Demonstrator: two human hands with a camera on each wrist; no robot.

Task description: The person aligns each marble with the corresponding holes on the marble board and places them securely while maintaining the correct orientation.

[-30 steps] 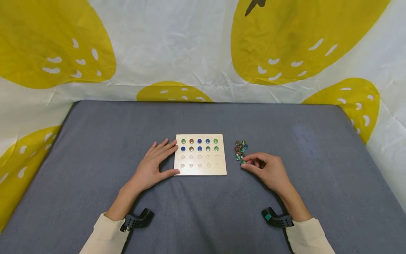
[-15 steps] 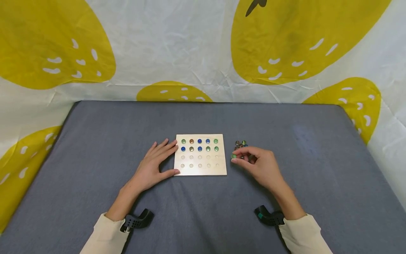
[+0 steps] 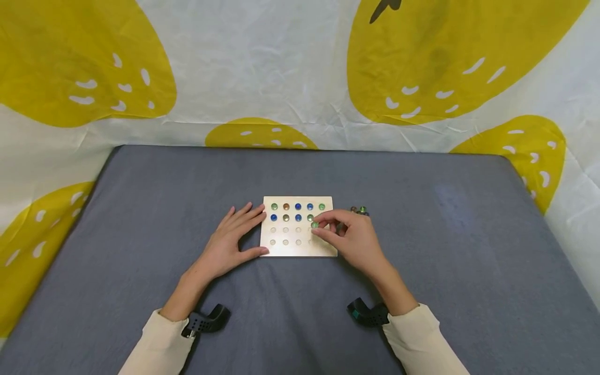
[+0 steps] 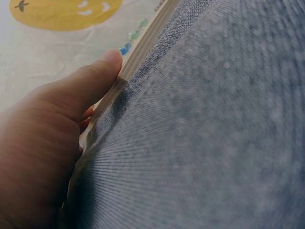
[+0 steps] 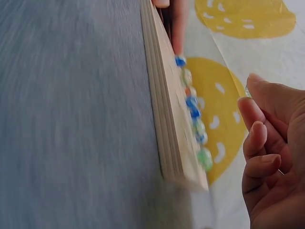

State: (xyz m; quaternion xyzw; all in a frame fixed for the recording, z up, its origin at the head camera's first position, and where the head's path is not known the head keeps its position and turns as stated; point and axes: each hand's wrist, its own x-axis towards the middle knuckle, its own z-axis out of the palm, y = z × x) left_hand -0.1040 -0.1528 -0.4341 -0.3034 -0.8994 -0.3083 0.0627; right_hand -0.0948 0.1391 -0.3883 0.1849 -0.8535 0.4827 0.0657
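A pale wooden board [image 3: 286,250] with rows of round hollows lies flat on the grey cloth. Green, blue and brownish glass marbles [image 3: 298,207] fill hollows in its two far rows; those visible in the near rows hold none. My left hand [image 3: 227,244] is spread, fingertips and thumb touching the board's left edge. Over the board's right part, my right hand [image 3: 353,237] pinches a green marble [image 3: 314,225] between thumb and forefinger, covering some right-hand hollows. In the right wrist view the board's layered edge [image 5: 162,109] shows, with the pinched marble mostly hidden behind fingertips.
Several loose marbles [image 3: 360,209] sit right of the board, partly hidden behind my right hand. Grey cloth [image 3: 445,250] covers the table. A white curtain with yellow shapes [image 3: 262,133] hangs along its far side.
My right hand has carried the green marble leftward from the loose marbles to above the board. The left hand stays at the board's edge. The head view has shifted slightly.
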